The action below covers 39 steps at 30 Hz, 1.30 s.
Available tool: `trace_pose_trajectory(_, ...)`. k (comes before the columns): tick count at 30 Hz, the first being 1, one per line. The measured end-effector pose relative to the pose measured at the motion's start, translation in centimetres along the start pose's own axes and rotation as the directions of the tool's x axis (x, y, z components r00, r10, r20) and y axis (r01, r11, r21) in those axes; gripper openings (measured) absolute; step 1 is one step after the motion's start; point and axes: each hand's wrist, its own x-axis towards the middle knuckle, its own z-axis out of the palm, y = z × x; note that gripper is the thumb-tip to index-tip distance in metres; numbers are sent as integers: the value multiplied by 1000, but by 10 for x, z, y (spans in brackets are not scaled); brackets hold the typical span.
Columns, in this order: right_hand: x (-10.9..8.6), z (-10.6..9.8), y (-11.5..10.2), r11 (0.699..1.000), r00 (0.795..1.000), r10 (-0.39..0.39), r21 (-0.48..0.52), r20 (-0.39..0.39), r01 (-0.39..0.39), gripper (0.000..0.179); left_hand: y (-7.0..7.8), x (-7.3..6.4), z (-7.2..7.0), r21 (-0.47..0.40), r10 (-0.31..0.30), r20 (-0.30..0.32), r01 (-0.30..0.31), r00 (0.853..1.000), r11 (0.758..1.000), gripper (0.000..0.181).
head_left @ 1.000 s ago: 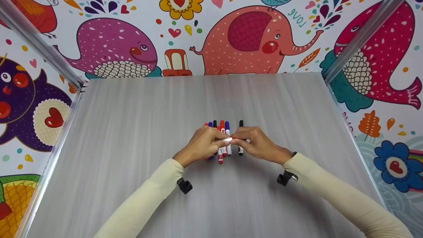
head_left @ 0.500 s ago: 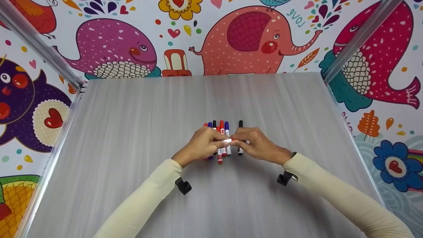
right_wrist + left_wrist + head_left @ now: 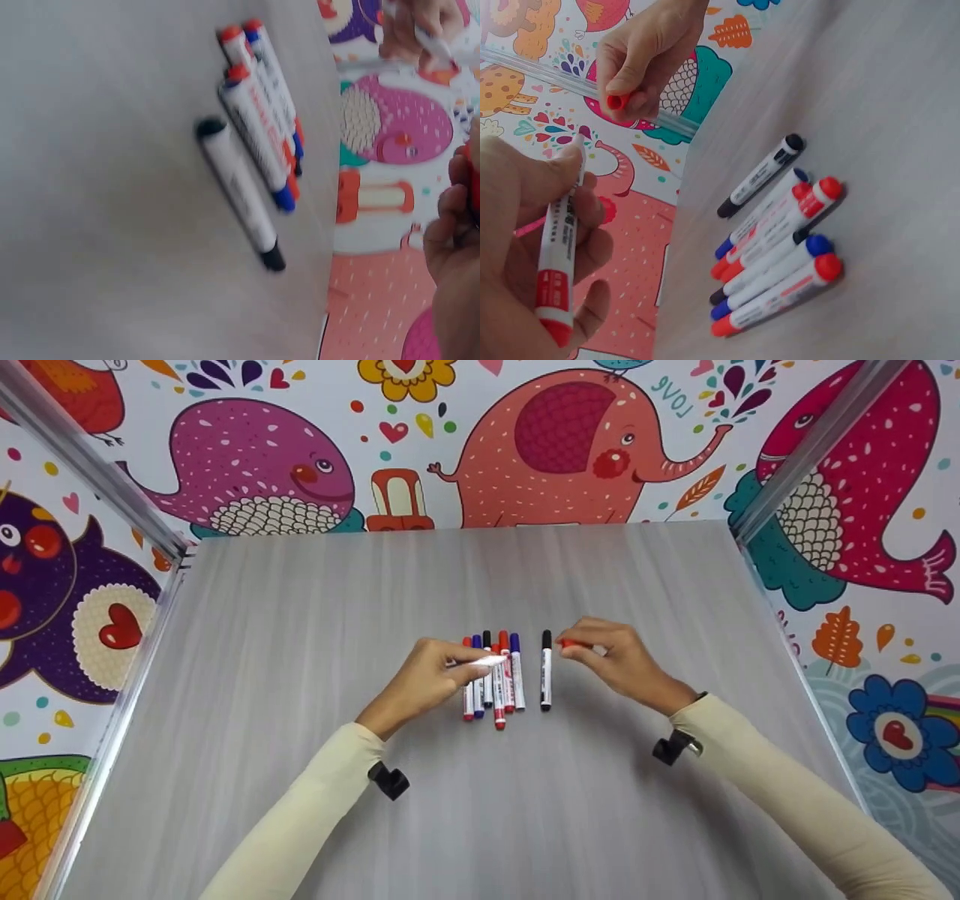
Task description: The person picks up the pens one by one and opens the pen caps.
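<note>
My left hand (image 3: 420, 682) pinches an uncapped marker (image 3: 558, 247) between thumb and fingers above the table. This marker has a white barrel, a red band and a red end. Its white tip points toward my right hand (image 3: 619, 660). That hand pinches a red cap (image 3: 618, 101), whose open end shows in the left wrist view. Cap and marker are apart. Beneath the hands several capped markers (image 3: 780, 296) in red, blue and black lie side by side on the table. One black marker (image 3: 546, 671) lies a little to the right of that row, nearest my right hand.
The grey wood-grain table (image 3: 300, 607) reaches back to a wall (image 3: 420, 450) printed with cartoon animals. Metal rails (image 3: 97, 457) run along the corners. Black camera mounts (image 3: 388, 780) hang below both cream sleeves (image 3: 292, 817).
My hands were together at the marker with the cap. Now they have drawn apart, left hand to the left and right hand to the right, and the red cap has come off.
</note>
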Motion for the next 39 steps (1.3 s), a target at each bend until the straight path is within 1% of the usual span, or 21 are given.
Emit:
trace_pose_trajectory(2, -2, -6, 2, 999, 999, 32, -24, -32, -33, 25, 0, 0, -5, 46, 22, -30, -21, 999, 999, 26)
trace_pose_trajectory(5, -4, -8, 2, 996, 997, 52, -68, -52, -56, 28, -3, 0, -9, 119, 49, -52, -43, 997, 992, 27)
trace_pose_trajectory(9, -5, -8, 4, 993, 995, 66, -88, -69, -72, 32, -9, -3, -10, 224, 79, -84, -59, 993, 973, 28)
trace_pose_trajectory(12, -7, -8, 7, 992, 994, 79, -89, -78, -86, 34, -14, -4, -10, 285, 126, -122, -87, 985, 955, 30)
trace_pose_trajectory(14, -8, -8, 9, 990, 992, 92, -97, -81, -100, 34, -19, -4, -10, 307, 165, -153, -112, 974, 945, 30)
trace_pose_trajectory(17, -10, -8, 11, 984, 989, 122, -120, -82, -132, 31, -26, -4, -11, 314, 202, -198, -133, 959, 940, 27)
trace_pose_trajectory(21, -13, -7, 14, 977, 987, 148, -144, -65, -156, 27, -33, -5, -13, 307, 204, -247, -123, 947, 944, 21)
trace_pose_trajectory(24, -14, -6, 16, 981, 990, 129, -142, -52, -135, 26, -36, -7, -15, 313, 203, -268, -115, 942, 943, 21)
trace_pose_trajectory(28, -17, -6, 21, 987, 994, 86, -127, -63, -94, 26, -41, -9, -15, 342, 221, -280, -118, 934, 932, 20)
trace_pose_trajectory(30, -18, -5, 24, 989, 994, 75, -123, -74, -83, 29, -44, -10, -15, 353, 225, -283, -117, 932, 928, 19)
trace_pose_trajectory(32, -19, -6, 28, 988, 994, 79, -127, -80, -89, 31, -47, -11, -14, 361, 227, -282, -116, 932, 925, 18)
trace_pose_trajectory(36, -23, -7, 34, 985, 992, 90, -138, -86, -102, 36, -53, -13, -14, 360, 215, -270, -109, 939, 927, 18)
trace_pose_trajectory(39, -25, -10, 37, 983, 989, 116, -136, -90, -127, 37, -59, -14, -14, 351, 208, -264, -107, 942, 930, 18)
